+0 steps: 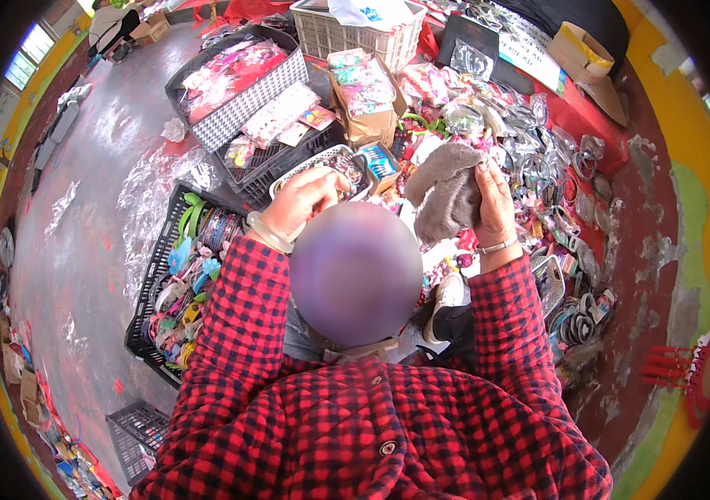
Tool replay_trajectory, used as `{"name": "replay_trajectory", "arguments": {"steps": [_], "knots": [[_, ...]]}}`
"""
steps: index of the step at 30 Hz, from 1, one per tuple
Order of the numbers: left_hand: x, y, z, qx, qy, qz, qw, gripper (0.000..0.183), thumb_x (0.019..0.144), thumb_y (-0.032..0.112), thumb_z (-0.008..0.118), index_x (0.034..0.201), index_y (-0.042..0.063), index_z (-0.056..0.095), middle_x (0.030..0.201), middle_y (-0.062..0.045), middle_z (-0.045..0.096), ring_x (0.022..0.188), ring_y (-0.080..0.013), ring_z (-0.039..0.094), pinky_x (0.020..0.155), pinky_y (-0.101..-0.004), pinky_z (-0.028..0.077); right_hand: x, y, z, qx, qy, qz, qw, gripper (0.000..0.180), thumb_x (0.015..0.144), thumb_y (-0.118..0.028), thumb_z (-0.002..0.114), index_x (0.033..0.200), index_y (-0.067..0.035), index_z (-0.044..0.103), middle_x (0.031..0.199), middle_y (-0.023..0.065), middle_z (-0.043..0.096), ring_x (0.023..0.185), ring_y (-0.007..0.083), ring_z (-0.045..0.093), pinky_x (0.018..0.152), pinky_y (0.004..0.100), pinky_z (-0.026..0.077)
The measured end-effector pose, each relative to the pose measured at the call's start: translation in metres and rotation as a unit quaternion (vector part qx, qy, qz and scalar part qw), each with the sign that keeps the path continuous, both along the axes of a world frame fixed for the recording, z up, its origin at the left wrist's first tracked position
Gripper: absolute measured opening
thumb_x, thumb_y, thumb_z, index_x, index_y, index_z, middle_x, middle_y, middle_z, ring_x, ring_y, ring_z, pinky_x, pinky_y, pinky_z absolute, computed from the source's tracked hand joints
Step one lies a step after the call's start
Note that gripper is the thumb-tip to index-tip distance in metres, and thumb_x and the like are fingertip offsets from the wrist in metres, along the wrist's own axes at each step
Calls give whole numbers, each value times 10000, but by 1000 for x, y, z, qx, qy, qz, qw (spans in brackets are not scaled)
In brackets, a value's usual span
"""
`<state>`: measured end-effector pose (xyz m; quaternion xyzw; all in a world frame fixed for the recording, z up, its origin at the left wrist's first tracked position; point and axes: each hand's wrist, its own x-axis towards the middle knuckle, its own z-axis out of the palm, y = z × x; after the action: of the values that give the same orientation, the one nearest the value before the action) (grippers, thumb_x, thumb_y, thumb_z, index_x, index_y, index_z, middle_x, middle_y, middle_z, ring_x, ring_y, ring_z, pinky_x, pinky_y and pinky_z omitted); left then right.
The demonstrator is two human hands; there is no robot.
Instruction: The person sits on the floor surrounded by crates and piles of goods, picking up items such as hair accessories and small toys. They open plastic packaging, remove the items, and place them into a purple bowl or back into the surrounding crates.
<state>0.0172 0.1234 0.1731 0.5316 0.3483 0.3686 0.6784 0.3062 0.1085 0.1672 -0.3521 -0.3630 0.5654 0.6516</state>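
My right hand [493,203] grips a grey-brown plush fabric piece [445,197] by its right edge, thumb near its top corner. The piece hangs above a heap of small accessories [486,125], many in clear plastic bags. My left hand [308,195] is over the near edge of a white plastic basket [323,156], which holds small dark items. Its fingers are curled, and I cannot tell whether anything is between them. A blurred round patch covers the space between my forearms.
A black crate [161,294] of hairbands stands left. Ahead are a houndstooth-patterned box [255,97], a cardboard box [373,128] of bagged goods and a small box [386,181] with blue packets. A pale crate [355,40] stands at the back. A shoe [448,303] shows by my right forearm.
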Motion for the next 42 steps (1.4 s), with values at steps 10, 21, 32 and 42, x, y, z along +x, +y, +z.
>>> {"name": "replay_trajectory", "arguments": {"steps": [10,21,32,42], "knots": [[45,-20,-41,183,51,-67,980,99,813,36,442,809,28,541,621,-13,512,557,-89,461,519,-244,389,-68,-21,2,251,-595,82,759,267,749,-124,611,990,-55,520,871,139,556,830,332,531,724,395,431],[33,-23,-22,230,77,-125,962,151,827,111,554,902,-19,574,832,-36,607,755,-77,552,651,-233,452,-56,-12,-14,263,-585,22,767,219,836,-237,519,752,-37,547,647,146,534,622,332,528,565,407,407],[20,-18,-5,83,-40,-50,994,240,907,188,436,755,15,504,608,33,442,470,-16,290,439,-176,214,-38,-12,-1,110,-471,47,874,321,894,-320,442,877,-22,560,603,160,533,558,293,548,531,365,417],[25,-21,-6,108,-17,-63,992,209,925,149,403,785,27,497,663,47,444,609,-26,405,555,-186,354,-58,-20,9,95,-417,56,902,304,912,-289,410,863,-21,545,618,136,549,578,285,557,550,367,421]]}}
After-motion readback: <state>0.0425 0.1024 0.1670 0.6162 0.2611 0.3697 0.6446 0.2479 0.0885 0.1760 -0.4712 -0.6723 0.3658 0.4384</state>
